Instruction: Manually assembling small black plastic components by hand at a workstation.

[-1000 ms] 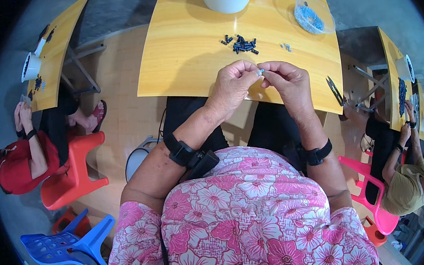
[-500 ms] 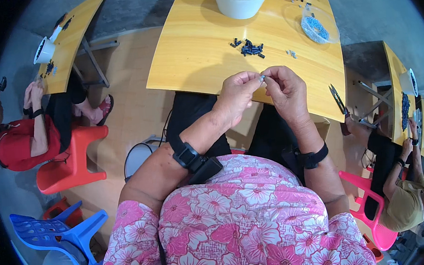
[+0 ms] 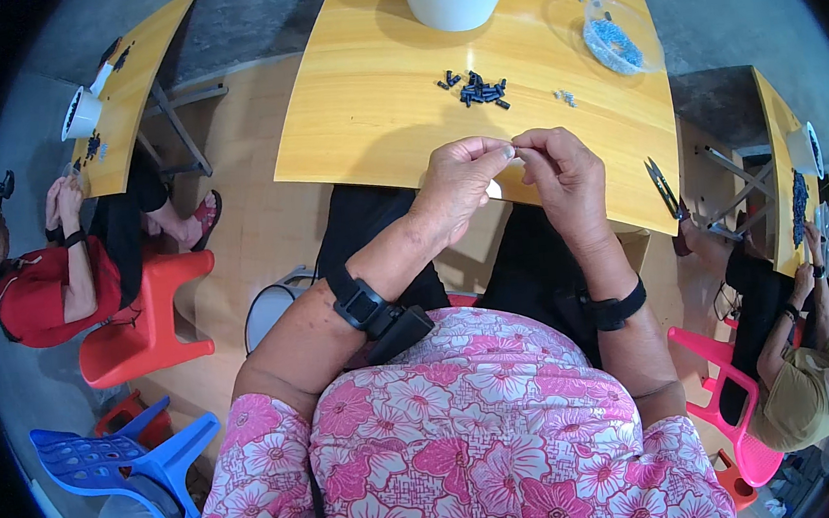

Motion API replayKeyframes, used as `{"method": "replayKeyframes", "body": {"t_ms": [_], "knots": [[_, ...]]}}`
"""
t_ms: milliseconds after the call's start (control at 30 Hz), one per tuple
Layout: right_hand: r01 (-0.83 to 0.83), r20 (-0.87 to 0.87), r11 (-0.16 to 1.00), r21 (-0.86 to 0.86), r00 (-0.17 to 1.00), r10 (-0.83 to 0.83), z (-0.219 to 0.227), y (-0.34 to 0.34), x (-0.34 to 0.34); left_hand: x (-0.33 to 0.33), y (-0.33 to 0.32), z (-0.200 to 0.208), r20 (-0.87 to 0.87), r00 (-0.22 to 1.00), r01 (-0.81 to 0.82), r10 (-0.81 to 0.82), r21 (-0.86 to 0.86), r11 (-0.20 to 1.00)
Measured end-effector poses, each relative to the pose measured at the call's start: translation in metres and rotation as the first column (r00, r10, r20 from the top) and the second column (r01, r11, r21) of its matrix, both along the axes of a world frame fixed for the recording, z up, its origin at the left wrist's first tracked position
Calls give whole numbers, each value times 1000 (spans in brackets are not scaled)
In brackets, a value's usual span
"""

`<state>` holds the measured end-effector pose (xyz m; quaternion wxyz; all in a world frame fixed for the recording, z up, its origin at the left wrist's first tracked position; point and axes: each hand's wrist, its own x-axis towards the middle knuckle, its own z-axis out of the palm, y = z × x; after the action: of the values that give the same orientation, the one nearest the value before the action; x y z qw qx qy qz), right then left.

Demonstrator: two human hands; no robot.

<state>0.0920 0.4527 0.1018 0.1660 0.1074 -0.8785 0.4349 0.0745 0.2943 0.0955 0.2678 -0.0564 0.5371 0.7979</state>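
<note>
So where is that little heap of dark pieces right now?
In the head view, the heap of dark pieces lies on the yellow table, just below the white bowl and beyond the person's left hand and right hand.

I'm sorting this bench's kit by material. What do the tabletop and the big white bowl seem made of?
Yellow tabletop: probably laminated wood, smooth, with faint grain streaks and a soft sheen. Round white bowl of dark pieces: likely plastic, with a plain matte wall and a thick rim.

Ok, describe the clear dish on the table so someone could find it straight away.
Start at the yellow table in front of the hands. Go to its far right corner, right of the white bowl. The dish is the shallow see-through one holding blue bits.
</note>
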Motion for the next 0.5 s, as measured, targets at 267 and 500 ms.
{"method": "replayKeyframes", "body": {"t_ms": [267, 500], "knots": [[53, 284, 886, -460, 955, 90, -3, 0, 2, 0, -5, 2, 4, 1000, 13, -12, -22, 1000], [56, 259, 945, -321, 965, 31, -1, 2, 1, -1, -7, -6, -9, 999, 43, -43, -7, 999]]}}
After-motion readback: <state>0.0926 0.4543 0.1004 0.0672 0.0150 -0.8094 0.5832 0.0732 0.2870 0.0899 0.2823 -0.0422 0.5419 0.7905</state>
